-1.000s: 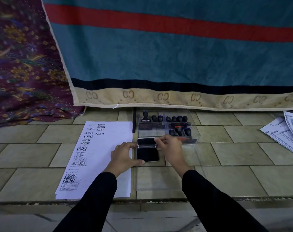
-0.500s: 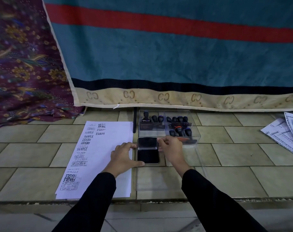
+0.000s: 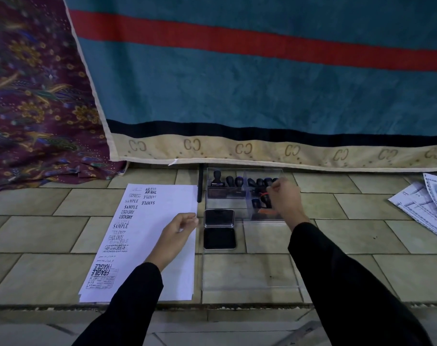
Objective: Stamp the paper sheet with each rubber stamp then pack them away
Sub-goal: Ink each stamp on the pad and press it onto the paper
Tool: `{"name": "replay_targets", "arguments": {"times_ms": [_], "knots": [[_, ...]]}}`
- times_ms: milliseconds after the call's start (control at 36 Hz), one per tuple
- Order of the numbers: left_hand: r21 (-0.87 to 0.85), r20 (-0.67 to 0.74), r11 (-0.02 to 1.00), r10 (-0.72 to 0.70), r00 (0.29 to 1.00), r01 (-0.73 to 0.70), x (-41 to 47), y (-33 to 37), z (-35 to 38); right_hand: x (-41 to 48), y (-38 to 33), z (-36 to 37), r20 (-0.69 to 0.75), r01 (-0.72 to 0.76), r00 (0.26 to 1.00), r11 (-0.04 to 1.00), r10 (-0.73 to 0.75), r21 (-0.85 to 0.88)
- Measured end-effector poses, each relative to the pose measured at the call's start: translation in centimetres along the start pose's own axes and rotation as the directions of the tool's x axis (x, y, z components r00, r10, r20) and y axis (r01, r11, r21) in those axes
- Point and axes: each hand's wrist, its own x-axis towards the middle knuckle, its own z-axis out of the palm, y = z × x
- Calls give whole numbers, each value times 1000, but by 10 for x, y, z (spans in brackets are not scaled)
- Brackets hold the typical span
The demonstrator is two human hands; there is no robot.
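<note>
The right hand reaches among the rubber stamps, its fingers curled; whether they pinch one, I cannot tell. Stamps look light and rigid; the knob handle under the fingers seems the best hold. Left hand fingers loosely curled, holding nothing.

A single head-worn wide-angle camera looks forward and steeply down from close above the tiled floor, facing a hanging teal blanket at its far edge.

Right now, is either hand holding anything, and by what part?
The left hand holds nothing, hovering over the paper sheet. The right hand reaches among the stamps in the clear box; any grip is hidden.
</note>
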Motion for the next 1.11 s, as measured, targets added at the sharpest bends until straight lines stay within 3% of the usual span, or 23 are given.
{"name": "replay_targets", "arguments": {"times_ms": [56, 111, 472, 833, 1111], "knots": [[-11, -5, 1000, 1, 1000, -1, 0, -1, -1, 9, 1, 1, 70, 12, 998, 973, 4, -231], [-20, -6, 1000, 0, 1000, 0, 1, -1, -2, 14, 2, 4, 103, 37, 995, 936, -1, -349], [-48, -18, 999, 15, 1000, -16, 3, -4, -1, 8, -8, 11, 163, 127, 986, 836, -45, -534], [-52, -18, 998, 23, 1000, -24, 3, -4, -2, 2, 3, 11, 6, 5, 1000, 966, -3, -260], [-103, -13, 995, 16, 1000, -17, 5, -5, -4, -1, 10, 7, -47, 56, 997, 997, -59, -51]]}}
